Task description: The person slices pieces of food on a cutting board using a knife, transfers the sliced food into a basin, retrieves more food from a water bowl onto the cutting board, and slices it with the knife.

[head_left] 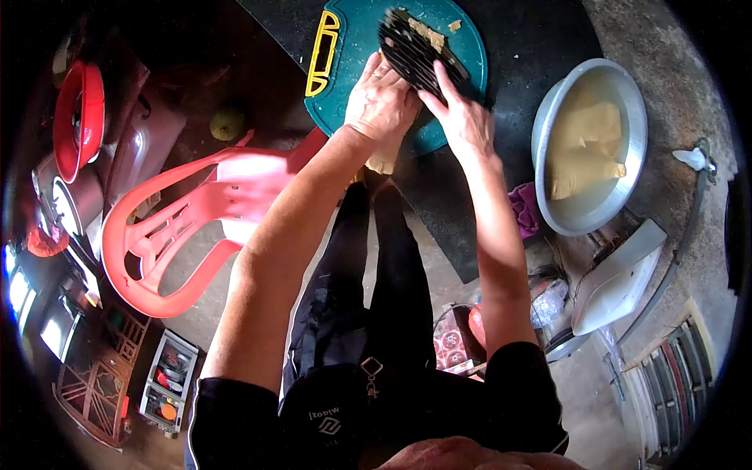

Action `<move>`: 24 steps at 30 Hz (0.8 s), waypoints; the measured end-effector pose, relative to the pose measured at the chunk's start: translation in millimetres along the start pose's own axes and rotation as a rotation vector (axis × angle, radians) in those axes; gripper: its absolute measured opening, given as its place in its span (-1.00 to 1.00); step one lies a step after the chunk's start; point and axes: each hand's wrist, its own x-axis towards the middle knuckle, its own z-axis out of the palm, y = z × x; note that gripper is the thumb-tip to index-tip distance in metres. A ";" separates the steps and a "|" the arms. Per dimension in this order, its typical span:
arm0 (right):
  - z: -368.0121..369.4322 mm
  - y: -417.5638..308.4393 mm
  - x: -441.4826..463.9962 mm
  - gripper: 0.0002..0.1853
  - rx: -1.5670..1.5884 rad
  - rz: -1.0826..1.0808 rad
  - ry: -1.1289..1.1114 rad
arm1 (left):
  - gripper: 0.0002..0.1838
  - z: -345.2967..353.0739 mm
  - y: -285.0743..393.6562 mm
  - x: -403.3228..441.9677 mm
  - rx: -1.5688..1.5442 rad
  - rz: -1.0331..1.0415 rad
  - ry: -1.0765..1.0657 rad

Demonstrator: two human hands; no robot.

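Note:
In the head view, my right hand (468, 125) grips a dark, wide-bladed knife that looks like a cleaver (415, 55), its blade streaked by motion. Bits of pale yellow food (427, 33) cling to the blade's far side. Close beside it, my left hand (384, 98) presses down with fingers together on a pale yellow slab (382, 160), whose near end pokes out below the palm. Both hands are over a round teal cutting board (345, 47) with a yellow handle (322, 55). The blade and my hands hide most of the slab.
On the right, a metal basin (548, 117) holds cloudy water and pale yellow slabs (591, 149). A purple cloth (524, 210) hangs by the black table's (446, 204) edge. Left of my legs stands a pink plastic chair (157, 274). A white tray (615, 290) leans at lower right.

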 end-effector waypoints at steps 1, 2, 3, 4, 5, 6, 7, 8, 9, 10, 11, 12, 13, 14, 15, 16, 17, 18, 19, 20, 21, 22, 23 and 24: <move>9.4 1.0 13.3 -0.39 0.027 -0.055 0.062 | -0.64 3.0 -0.2 -2.2 -0.021 -0.013 -0.009; 17.9 2.6 31.1 -0.36 -0.008 -0.113 0.135 | -0.65 4.9 -1.9 -1.5 -0.035 -0.024 -0.013; 23.0 4.0 43.5 -0.32 -0.041 -0.168 0.208 | -0.65 4.7 -2.3 -0.8 -0.051 -0.033 -0.020; 17.2 3.7 49.4 -0.34 -0.065 -0.195 0.229 | -0.67 1.1 0.9 1.6 -0.057 -0.005 0.048; 12.1 3.6 48.8 -0.33 -0.051 -0.170 0.226 | -0.66 -1.7 3.4 4.2 -0.068 -0.019 0.063; 3.8 7.2 41.9 -0.34 0.030 -0.079 0.147 | -0.66 -3.7 6.5 5.7 -0.083 -0.037 0.076; -6.1 10.9 31.6 -0.35 0.109 0.012 0.069 | -0.66 -4.1 8.1 6.5 -0.097 -0.057 0.091; -10.6 15.7 20.2 -0.35 0.126 -0.021 0.108 | -0.63 0.5 5.8 6.2 -0.088 -0.048 0.101; -16.8 17.2 6.0 -0.35 0.138 -0.035 0.098 | -0.62 2.7 2.9 2.9 -0.083 -0.049 0.070; -19.5 14.7 -10.3 -0.36 0.071 -0.035 0.042 | -0.60 0.5 1.8 0.9 -0.081 -0.049 0.038; -20.1 14.0 -24.0 -0.37 0.002 -0.036 -0.011 | -0.59 -1.7 1.4 1.3 -0.078 -0.046 0.010; -14.4 14.4 -36.2 -0.37 -0.032 -0.076 0.042 | -0.57 -4.0 2.4 1.5 -0.115 -0.062 -0.006; -5.5 13.5 -44.6 -0.37 -0.063 -0.117 0.092 | -0.56 -6.9 2.6 1.8 -0.114 -0.055 -0.028; 2.2 13.4 -48.3 -0.35 -0.084 -0.162 0.173 | -0.56 -9.6 3.4 1.8 -0.113 -0.048 -0.054; 6.8 15.8 -48.1 -0.35 -0.076 -0.163 0.173 | -0.56 -10.3 3.7 1.8 -0.113 -0.039 -0.081; 8.0 13.9 -44.5 -0.34 -0.067 -0.164 0.175 | -0.56 -8.0 3.3 1.8 -0.087 -0.025 -0.063; 8.8 10.7 -39.3 -0.34 -0.056 -0.167 0.177 | -0.56 -4.1 2.7 1.8 -0.060 -0.011 -0.045; 9.1 6.2 -31.3 -0.34 -0.085 -0.159 0.155 | -0.56 -1.3 2.0 0.6 -0.034 0.001 -0.029; 12.8 1.8 -19.6 -0.34 -0.058 -0.170 0.156 | -0.56 -0.4 0.9 -0.8 -0.011 -0.009 -0.077; 16.8 -1.5 -5.6 -0.35 -0.034 -0.178 0.162 | -0.55 0.3 1.1 -0.6 0.011 -0.012 -0.123; 20.2 -7.2 7.6 -0.35 -0.007 -0.189 0.169 | -0.55 0.2 0.3 -0.6 0.037 -0.017 -0.169; 20.0 -16.5 18.9 -0.36 0.022 -0.195 0.174 | -0.55 2.5 1.0 -2.2 0.051 -0.026 -0.147; 19.3 -22.0 27.4 -0.36 0.052 -0.201 0.182 | -0.55 -5.5 4.1 2.3 0.059 -0.070 -0.245; 23.4 -17.5 27.3 -0.36 0.052 -0.224 0.219 | -0.55 -14.7 6.9 5.3 0.064 -0.117 -0.347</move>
